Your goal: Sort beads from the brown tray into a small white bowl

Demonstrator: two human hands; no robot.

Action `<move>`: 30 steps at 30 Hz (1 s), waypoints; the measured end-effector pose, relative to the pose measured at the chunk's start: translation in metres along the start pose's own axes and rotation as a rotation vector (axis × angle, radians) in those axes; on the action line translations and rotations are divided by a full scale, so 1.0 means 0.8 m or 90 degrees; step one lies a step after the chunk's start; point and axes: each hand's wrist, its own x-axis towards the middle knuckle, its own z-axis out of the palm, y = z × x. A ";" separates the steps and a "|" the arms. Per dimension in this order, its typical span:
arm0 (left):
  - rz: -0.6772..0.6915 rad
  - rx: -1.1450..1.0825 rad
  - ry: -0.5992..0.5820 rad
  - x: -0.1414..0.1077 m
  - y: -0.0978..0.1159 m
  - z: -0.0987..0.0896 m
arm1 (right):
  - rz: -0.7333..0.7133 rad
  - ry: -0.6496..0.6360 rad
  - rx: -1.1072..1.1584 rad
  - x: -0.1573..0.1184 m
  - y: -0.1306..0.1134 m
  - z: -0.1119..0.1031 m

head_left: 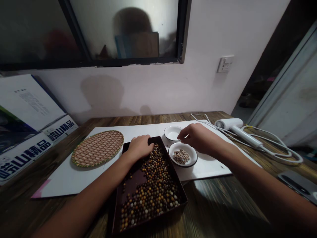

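Observation:
A dark shallow box (135,186) holds many small round beads (158,185) in brown, amber, black and cream. My left hand (140,147) lies over its far end, fingers curled over the far rim and thumb on the inside, by the beads. To the right stand two white dark-rimmed bowls. The nearer bowl (193,162) contains a heap of pale beads (181,156); inside the farther bowl (170,133) I see only bare white. My right hand (194,136) hovers above where the bowls meet, fingertips pinched together. Whatever they hold is too small to make out.
A round woven mat (98,148) lies left on a white board (61,180) covering part of the wooden table (205,205). At right are a white hair dryer (239,130) with looped cord and a phone (298,185). Printed boxes (32,132) stand far left.

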 end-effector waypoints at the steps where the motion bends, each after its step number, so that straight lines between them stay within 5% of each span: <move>1: -0.001 0.000 0.000 0.000 0.000 0.000 | -0.001 0.003 0.002 0.000 0.001 0.000; 30: -0.003 0.036 -0.011 0.000 0.000 -0.001 | -0.017 0.032 -0.022 -0.005 -0.010 -0.008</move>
